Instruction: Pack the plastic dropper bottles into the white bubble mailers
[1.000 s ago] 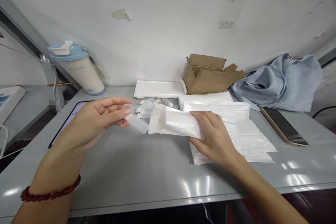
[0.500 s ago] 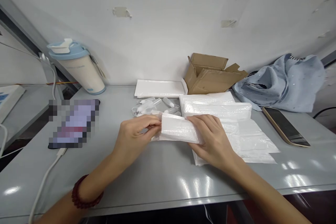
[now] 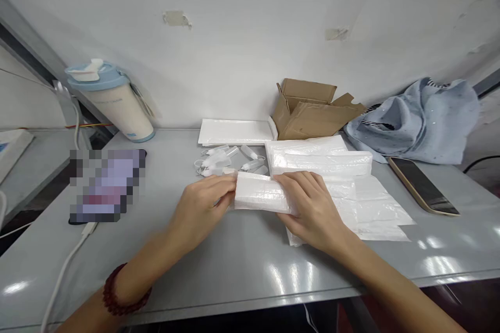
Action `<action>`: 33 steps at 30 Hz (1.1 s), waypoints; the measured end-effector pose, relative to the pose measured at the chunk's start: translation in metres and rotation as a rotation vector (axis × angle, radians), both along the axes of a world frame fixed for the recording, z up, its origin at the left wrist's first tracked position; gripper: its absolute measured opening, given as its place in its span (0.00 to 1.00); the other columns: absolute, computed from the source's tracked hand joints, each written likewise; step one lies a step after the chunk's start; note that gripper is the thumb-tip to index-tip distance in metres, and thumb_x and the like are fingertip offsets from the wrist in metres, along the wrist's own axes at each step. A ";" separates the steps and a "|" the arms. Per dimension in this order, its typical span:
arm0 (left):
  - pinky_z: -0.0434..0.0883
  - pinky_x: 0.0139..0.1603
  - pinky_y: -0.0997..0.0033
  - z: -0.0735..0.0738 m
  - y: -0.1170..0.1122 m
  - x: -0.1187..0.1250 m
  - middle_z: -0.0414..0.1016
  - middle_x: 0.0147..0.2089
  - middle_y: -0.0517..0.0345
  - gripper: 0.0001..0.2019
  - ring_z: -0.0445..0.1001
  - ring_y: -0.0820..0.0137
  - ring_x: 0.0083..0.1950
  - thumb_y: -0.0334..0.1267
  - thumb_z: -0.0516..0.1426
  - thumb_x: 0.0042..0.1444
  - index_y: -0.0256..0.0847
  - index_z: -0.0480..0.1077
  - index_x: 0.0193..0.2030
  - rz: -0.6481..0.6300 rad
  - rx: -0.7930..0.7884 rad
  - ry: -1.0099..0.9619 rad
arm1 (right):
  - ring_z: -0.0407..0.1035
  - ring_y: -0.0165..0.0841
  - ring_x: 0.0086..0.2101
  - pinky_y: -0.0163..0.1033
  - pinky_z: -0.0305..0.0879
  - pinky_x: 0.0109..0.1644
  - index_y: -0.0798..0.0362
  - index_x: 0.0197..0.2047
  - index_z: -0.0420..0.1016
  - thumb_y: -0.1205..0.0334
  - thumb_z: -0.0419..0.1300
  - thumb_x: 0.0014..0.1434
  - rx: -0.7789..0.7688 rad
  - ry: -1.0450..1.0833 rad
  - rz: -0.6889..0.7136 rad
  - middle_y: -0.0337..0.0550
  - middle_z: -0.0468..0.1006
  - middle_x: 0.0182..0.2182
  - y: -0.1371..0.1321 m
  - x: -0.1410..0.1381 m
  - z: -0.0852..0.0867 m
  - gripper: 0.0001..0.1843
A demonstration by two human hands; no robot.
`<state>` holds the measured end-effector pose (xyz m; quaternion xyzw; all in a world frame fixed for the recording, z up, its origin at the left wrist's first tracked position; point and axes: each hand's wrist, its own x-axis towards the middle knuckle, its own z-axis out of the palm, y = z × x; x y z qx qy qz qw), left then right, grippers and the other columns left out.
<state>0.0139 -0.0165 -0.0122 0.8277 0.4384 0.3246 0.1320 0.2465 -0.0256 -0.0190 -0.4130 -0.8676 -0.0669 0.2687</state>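
Observation:
Both hands meet over a white bubble-wrap pouch (image 3: 258, 193) lying at the middle of the grey table (image 3: 219, 255). My left hand (image 3: 203, 208) has its fingers closed at the pouch's left, open end; the small clear plastic item it carried is hidden there. My right hand (image 3: 308, 208) grips the pouch's right part from above. Under my right hand lies a stack of similar white pouches (image 3: 351, 197). Just behind the hands is a small pile of clear plastic items with white cords (image 3: 226, 158).
At the back stand a white-and-blue lidded jug (image 3: 111, 101), a flat white stack (image 3: 234, 132), an open cardboard box (image 3: 312, 109) and a blue cloth (image 3: 422, 119). A phone (image 3: 424, 184) lies right; a blurred device (image 3: 105, 182) with a white cable lies left.
My left hand carried a small clear plastic item from the left over to the pouch's open end and closed in on it. The pouch now lies slightly lower and flatter.

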 end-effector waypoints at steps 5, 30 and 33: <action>0.68 0.33 0.73 0.003 -0.004 0.004 0.70 0.24 0.62 0.13 0.70 0.71 0.29 0.25 0.49 0.53 0.38 0.70 0.24 -0.025 -0.142 -0.130 | 0.62 0.41 0.44 0.47 0.58 0.47 0.59 0.53 0.64 0.67 0.57 0.51 -0.057 0.006 0.039 0.51 0.71 0.44 -0.001 0.000 0.003 0.24; 0.72 0.36 0.70 0.015 0.005 0.001 0.80 0.37 0.55 0.14 0.77 0.63 0.40 0.43 0.60 0.52 0.40 0.76 0.43 -0.010 -1.056 -0.527 | 0.63 0.43 0.51 0.50 0.61 0.52 0.58 0.60 0.58 0.64 0.56 0.53 -0.067 -0.043 0.078 0.54 0.70 0.51 0.000 0.009 0.012 0.30; 0.69 0.32 0.74 0.003 0.000 0.013 0.79 0.35 0.60 0.14 0.76 0.65 0.37 0.39 0.62 0.48 0.43 0.76 0.43 0.042 -1.035 -0.589 | 0.58 0.47 0.56 0.54 0.59 0.55 0.65 0.64 0.52 0.65 0.54 0.53 -0.052 -0.178 0.089 0.60 0.65 0.57 -0.002 0.006 0.010 0.35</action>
